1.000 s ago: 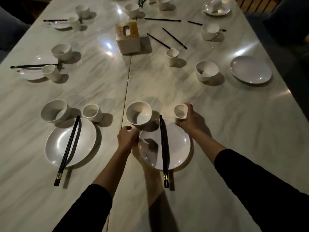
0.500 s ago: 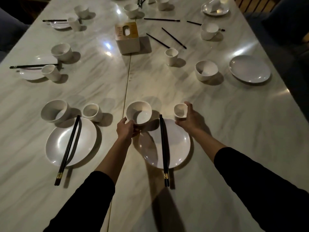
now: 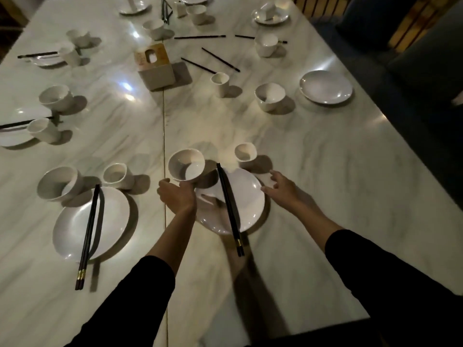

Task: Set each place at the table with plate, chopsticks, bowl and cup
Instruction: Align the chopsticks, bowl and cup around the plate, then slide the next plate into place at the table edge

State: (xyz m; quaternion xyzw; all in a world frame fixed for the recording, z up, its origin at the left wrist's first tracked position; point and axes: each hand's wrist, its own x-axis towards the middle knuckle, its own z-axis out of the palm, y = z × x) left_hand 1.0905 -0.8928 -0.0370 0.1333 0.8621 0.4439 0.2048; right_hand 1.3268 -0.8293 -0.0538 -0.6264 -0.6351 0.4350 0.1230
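Both hands hover over the near place setting on the marble table (image 3: 325, 171). Left hand (image 3: 176, 196) sits at the near side of the bowl (image 3: 186, 165), fingers loosely curled around its base; whether they actually grip the bowl cannot be told, since the fingertips are hidden behind the knuckles. Right hand (image 3: 281, 190) hangs at the right edge of the plate (image 3: 248, 196), fingers spread and holding nothing, apart from the cup (image 3: 245, 152) just beyond it.

That plate lies near the table's seam, with a pair of black chopsticks (image 3: 229, 209) laid across it, tips pointing far and the gold-banded ends overhanging the near rim. The bowl stands at the plate's far-left edge, the cup at its far-right edge.

To the left is a second setting: a left plate (image 3: 72, 226) with left chopsticks (image 3: 89, 234) across it, a left bowl (image 3: 59, 182) and a left cup (image 3: 117, 175) along its far side.

Farther off, toward the right, a bare plate (image 3: 325, 86) lies beside a far bowl (image 3: 270, 96), with a far cup (image 3: 220, 83) to the left of them and loose chopsticks (image 3: 220, 60) scattered beyond. A tissue box (image 3: 155, 66) stands on the seam at mid-table
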